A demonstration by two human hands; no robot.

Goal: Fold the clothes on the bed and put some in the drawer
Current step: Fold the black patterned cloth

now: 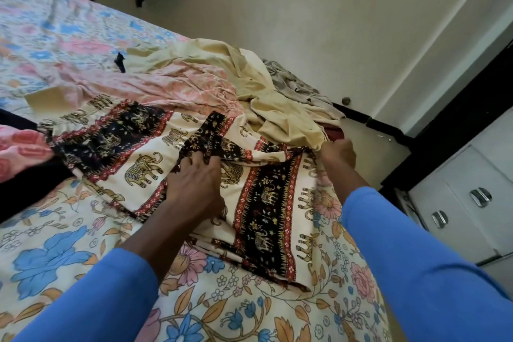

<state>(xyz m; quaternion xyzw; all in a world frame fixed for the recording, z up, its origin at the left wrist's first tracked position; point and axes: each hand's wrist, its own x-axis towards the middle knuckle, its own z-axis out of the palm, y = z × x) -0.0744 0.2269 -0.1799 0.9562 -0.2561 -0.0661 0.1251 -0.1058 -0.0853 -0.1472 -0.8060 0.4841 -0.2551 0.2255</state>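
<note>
On the near part of the bed, the floral bedsheet [55, 258] carries the elephant-print cloth [263, 203], which lies partly flat. The left hand [194, 178] rests on this cloth, and its curled fingers grip a dark folded corner. The right hand [337, 154] holds the cloth's right edge with its fingers closed on it. Behind lie a crumpled pink garment [166, 83] and a cream garment [249, 64]. To the right stand white drawers [472, 175].

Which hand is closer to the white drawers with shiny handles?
Right. The right hand grips the cream elephant-print cloth on the side toward the white drawers; the left hand holds its middle, farther off.
</note>
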